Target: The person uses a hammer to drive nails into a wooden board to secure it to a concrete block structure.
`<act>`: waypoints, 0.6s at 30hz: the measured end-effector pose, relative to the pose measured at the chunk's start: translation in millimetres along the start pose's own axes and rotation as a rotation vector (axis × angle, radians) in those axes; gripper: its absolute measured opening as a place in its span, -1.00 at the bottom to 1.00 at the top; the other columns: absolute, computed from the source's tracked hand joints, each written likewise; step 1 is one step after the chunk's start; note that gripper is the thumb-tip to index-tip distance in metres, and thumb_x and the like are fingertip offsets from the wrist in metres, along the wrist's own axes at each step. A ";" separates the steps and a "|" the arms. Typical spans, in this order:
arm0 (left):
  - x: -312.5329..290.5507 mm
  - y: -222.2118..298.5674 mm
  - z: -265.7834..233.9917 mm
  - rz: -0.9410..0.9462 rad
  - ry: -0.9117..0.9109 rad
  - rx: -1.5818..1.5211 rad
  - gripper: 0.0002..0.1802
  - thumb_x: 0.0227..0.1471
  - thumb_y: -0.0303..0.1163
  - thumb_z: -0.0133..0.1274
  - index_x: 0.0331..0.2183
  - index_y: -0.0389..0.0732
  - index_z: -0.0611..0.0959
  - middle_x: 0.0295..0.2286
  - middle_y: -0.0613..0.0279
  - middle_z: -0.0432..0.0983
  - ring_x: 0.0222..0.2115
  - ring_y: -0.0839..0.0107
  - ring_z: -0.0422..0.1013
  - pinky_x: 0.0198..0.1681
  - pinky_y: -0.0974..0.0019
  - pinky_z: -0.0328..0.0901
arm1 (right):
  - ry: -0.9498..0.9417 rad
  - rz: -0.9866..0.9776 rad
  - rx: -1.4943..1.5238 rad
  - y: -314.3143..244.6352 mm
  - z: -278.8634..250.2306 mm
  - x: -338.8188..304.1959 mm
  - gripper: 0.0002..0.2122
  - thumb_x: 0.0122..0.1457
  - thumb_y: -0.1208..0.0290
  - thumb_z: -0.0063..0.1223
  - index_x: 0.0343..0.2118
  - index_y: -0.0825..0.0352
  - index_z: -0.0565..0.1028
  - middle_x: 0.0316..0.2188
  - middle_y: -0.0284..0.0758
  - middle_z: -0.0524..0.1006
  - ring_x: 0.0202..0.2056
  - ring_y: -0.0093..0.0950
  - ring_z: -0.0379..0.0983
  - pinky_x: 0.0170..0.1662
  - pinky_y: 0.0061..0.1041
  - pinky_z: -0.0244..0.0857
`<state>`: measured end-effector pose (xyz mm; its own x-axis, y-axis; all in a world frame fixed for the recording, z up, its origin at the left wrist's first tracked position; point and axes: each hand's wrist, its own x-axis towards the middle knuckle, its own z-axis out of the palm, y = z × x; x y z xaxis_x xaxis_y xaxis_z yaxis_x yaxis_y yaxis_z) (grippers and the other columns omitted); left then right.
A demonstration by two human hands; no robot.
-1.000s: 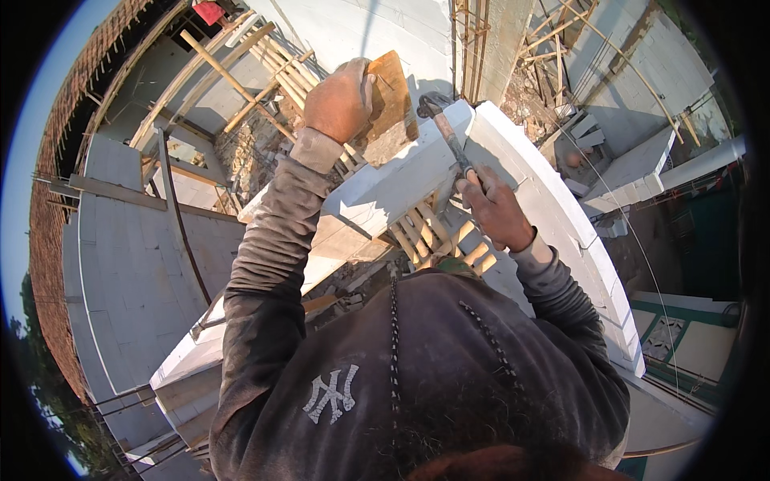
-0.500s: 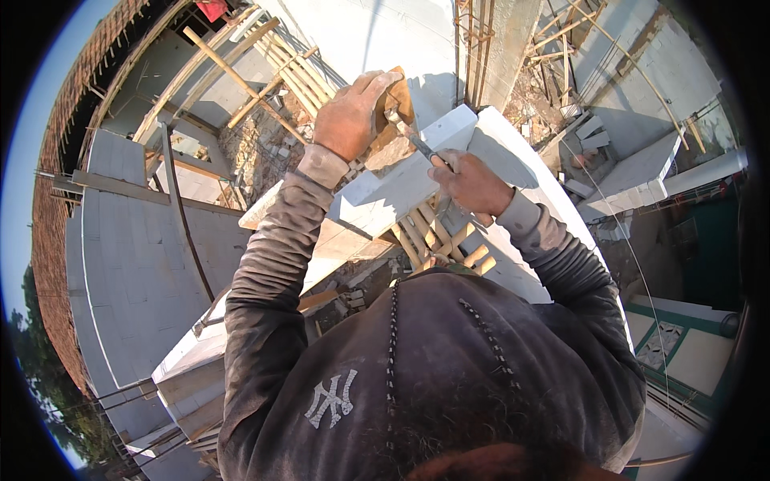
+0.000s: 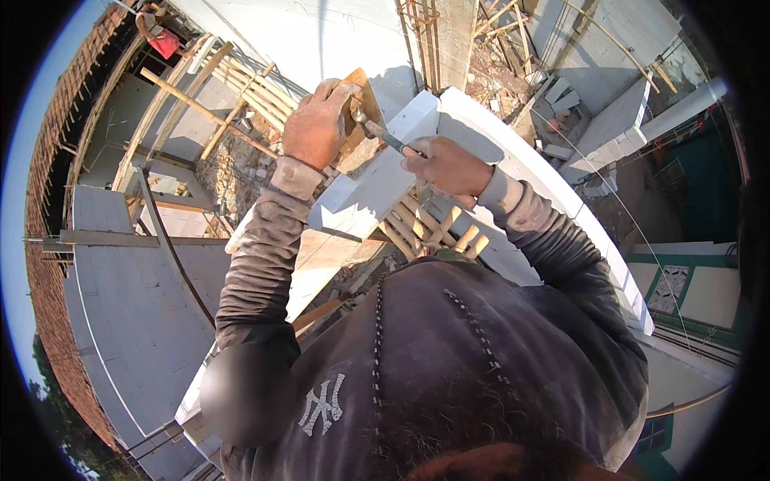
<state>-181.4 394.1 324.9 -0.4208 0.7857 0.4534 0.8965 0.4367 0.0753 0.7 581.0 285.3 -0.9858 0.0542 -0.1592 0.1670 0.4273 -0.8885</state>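
Observation:
My left hand [image 3: 313, 132] is closed on the edge of a flat tan board [image 3: 365, 96], which it holds tilted over the far end of a white block [image 3: 361, 200]. In my right hand [image 3: 447, 170] is a slim tool with a grey-green handle [image 3: 387, 138]; its pale end meets the face of the board near my left fingers. Whether that end is a blade or a brush, I cannot tell. Below the board lies a rough grey-brown patch [image 3: 359, 158], partly in shadow.
A white block wall [image 3: 469, 120] curves away to the right. Bamboo poles [image 3: 413, 224] stick out beneath the block, and more poles [image 3: 196, 104] stand at the left. Upright rebar [image 3: 421, 40] rises by a concrete column. A thin string [image 3: 618, 204] crosses the right side. A person in red [image 3: 164, 40] is far left.
The whole view has swung, so the scene sits further left and more of the person in red shows. Both hands keep their holds, and the tool still touches the board.

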 end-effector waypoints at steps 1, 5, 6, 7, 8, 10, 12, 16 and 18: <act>1.4 1.1 0.3 -0.001 -0.006 0.011 -0.39 -0.13 -0.54 0.25 0.03 0.08 0.60 0.01 0.30 0.53 -0.06 0.09 0.55 -0.08 0.14 0.51 | 0.014 0.014 0.019 -2.3 -0.2 -2.4 -0.69 0.33 0.27 0.06 -0.25 0.52 0.51 -0.61 -0.29 0.50 -0.59 -0.39 0.45 -0.42 -0.34 0.35; 3.8 -0.8 3.1 0.077 -0.012 -0.064 -0.59 0.08 -0.55 0.06 -0.03 0.03 0.61 -0.02 0.24 0.49 -0.12 0.01 0.54 -0.11 0.04 0.51 | -0.017 0.043 0.111 0.1 -4.0 -4.1 -0.69 0.34 0.25 0.07 -0.23 0.51 0.51 -0.60 -0.33 0.49 -0.64 -0.50 0.40 -0.53 -0.43 0.31; 5.0 -2.8 2.1 0.091 -0.014 -0.079 -0.62 0.10 -0.54 0.04 -0.04 0.02 0.62 -0.06 0.19 0.51 -0.16 0.00 0.55 -0.12 0.03 0.51 | -0.033 0.099 0.161 -15.8 -13.4 -8.6 -0.69 0.34 0.25 0.06 -0.23 0.50 0.51 -0.60 -0.35 0.48 -0.65 -0.54 0.38 -0.56 -0.46 0.29; 8.3 -1.8 -2.7 0.100 -0.003 -0.094 -0.62 0.09 -0.56 0.03 -0.04 -0.03 0.62 -0.07 0.16 0.53 -0.16 0.00 0.55 -0.12 0.04 0.49 | -0.045 0.153 0.210 -32.9 -23.5 -15.7 -0.69 0.35 0.24 0.06 -0.23 0.49 0.51 -0.59 -0.37 0.48 -0.67 -0.58 0.36 -0.59 -0.50 0.27; 14.1 2.4 -8.0 0.113 0.009 -0.113 -0.61 0.07 -0.59 0.03 -0.05 -0.08 0.63 -0.09 0.13 0.55 -0.15 -0.01 0.55 -0.11 0.04 0.48 | -0.029 0.127 0.121 -45.9 -31.1 -25.5 -0.71 0.37 0.24 0.05 -0.23 0.45 0.51 -0.59 -0.42 0.46 -0.69 -0.67 0.32 -0.66 -0.58 0.21; 18.6 15.8 -5.8 0.139 0.030 -0.216 -0.65 0.08 -0.59 0.00 -0.07 -0.17 0.64 -0.13 0.05 0.58 -0.17 -0.04 0.55 -0.13 0.04 0.46 | 0.009 0.109 0.088 -41.8 -32.5 -45.6 -0.72 0.39 0.25 0.03 -0.24 0.44 0.49 -0.58 -0.42 0.46 -0.68 -0.66 0.33 -0.66 -0.57 0.20; 18.7 34.7 -1.1 0.170 0.004 -0.266 -0.68 0.11 -0.58 -0.01 -0.08 -0.17 0.64 -0.13 0.05 0.57 -0.19 -0.06 0.54 -0.14 0.03 0.45 | 0.036 0.117 0.108 -33.3 -28.9 -71.5 -0.74 0.43 0.26 -0.02 -0.24 0.42 0.47 -0.59 -0.44 0.46 -0.69 -0.69 0.29 -0.66 -0.58 0.15; -8.6 80.6 25.0 0.171 -0.107 -0.369 -0.69 0.16 -0.51 -0.02 -0.07 -0.09 0.63 -0.16 0.06 0.56 -0.22 -0.11 0.52 -0.16 -0.02 0.45 | 0.172 0.274 0.125 -16.3 -2.1 -127.3 -0.76 0.37 0.35 0.05 -0.22 0.50 0.52 -0.60 -0.31 0.46 -0.56 -0.57 0.35 -0.43 -0.42 0.27; -29.1 102.6 52.9 0.125 -0.233 -0.431 -0.68 0.17 -0.49 0.00 -0.04 -0.02 0.61 -0.12 0.10 0.53 -0.18 -0.12 0.51 -0.13 -0.05 0.45 | 0.180 0.304 0.253 13.0 15.4 -153.0 -0.75 0.35 0.36 0.04 -0.16 0.51 0.53 -0.57 -0.25 0.48 -0.52 -0.55 0.39 -0.38 -0.40 0.32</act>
<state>-84.5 439.3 272.4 -0.2827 0.9187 0.2759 0.8969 0.1512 0.4156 154.0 564.4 291.4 -0.8751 0.3093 -0.3724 0.4279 0.1346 -0.8938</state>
